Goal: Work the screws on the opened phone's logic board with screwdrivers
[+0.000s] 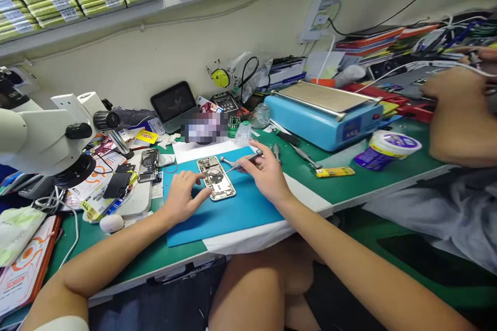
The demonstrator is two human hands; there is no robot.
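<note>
An opened phone [222, 182] lies on the blue mat [243, 214], its inner parts showing. My left hand [184, 196] holds it by the left edge, with the thumb and fingertips against the frame. Between the thumb and fingers of my right hand [267, 173] is a slim screwdriver [248, 160]. Its shaft slants down to the left, and the tip is over the phone's right side; whether it touches cannot be made out. Another small screwdriver [230, 163] lies on the mat just beyond the phone.
On the left stand a microscope [42, 139] and a second opened phone [148, 165]. A blue heating-plate machine [322, 119], a purple-and-white tub [384, 150] and a yellow packet [335, 171] are to the right. Another person's arm [458, 108] reaches in at far right.
</note>
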